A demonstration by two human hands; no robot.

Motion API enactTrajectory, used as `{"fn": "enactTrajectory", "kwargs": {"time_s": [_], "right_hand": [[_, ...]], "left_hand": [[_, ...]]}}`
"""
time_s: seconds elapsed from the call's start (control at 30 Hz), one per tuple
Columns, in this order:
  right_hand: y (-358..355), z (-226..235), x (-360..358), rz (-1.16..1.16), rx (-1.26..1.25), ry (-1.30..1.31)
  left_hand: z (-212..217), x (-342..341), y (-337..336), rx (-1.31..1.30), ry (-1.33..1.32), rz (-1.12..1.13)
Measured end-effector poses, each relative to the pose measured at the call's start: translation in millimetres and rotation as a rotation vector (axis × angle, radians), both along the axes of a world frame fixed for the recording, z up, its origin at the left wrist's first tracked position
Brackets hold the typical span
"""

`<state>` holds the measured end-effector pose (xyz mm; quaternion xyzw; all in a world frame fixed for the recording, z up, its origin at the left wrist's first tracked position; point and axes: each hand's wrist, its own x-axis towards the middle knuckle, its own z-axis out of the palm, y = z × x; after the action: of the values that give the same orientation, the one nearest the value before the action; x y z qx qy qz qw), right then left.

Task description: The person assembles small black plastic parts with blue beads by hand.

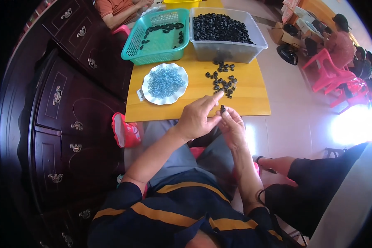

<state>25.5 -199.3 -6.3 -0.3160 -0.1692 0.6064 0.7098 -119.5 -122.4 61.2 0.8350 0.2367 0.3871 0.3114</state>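
— Head view, looking down: where is the piece they are working on?

— Pinched in the right hand [232, 124], a small black ring-shaped part [222, 109] held up at the fingertips, just off the near edge of the wooden worktop [252, 103] and above the lap. The fingers are curled close around it; only its top shows.

— And the left hand [197, 118]?

— Just beside it, nearly touching. Its palm is loosely closed, the forefinger stretched out toward the worktop and the thumb reaching across at the part. I cannot tell whether it carries anything of its own.

— So which hand is nearer to the part?

— The right one has it; the left thumb is right next to it, coming from the person's left side. The part stands roughly upright between them, though it is too small to read its long axis for sure.

— Where do the other pieces lie from there?

— Straight ahead, farther onto the worktop: a loose scatter of black parts [221, 78], nearer the right hand than the left. Left of that sits a white scalloped plate of small blue pieces [165, 81]. Beyond stand a clear bin of black parts [225, 37] and a teal basket [157, 37].
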Motion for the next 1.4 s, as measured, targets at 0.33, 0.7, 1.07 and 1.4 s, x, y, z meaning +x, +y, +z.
{"fn": "enactTrajectory", "kwargs": {"time_s": [0.33,0.7,1.07,1.4], "right_hand": [[0,-12,0,0.072,-0.012,0.097],[-1,-14,2,0.079,-0.009,0.157],[-1,-11,1,0.137,0.061,0.162],[0,-5,-6,0.06,-0.031,-0.012]], "left_hand": [[-18,5,5,0.385,0.096,0.077],[-18,2,5,0.223,-0.001,0.02],[-22,-3,9,0.163,-0.028,-0.006],[-26,-7,11,0.139,0.053,-0.007]]}}
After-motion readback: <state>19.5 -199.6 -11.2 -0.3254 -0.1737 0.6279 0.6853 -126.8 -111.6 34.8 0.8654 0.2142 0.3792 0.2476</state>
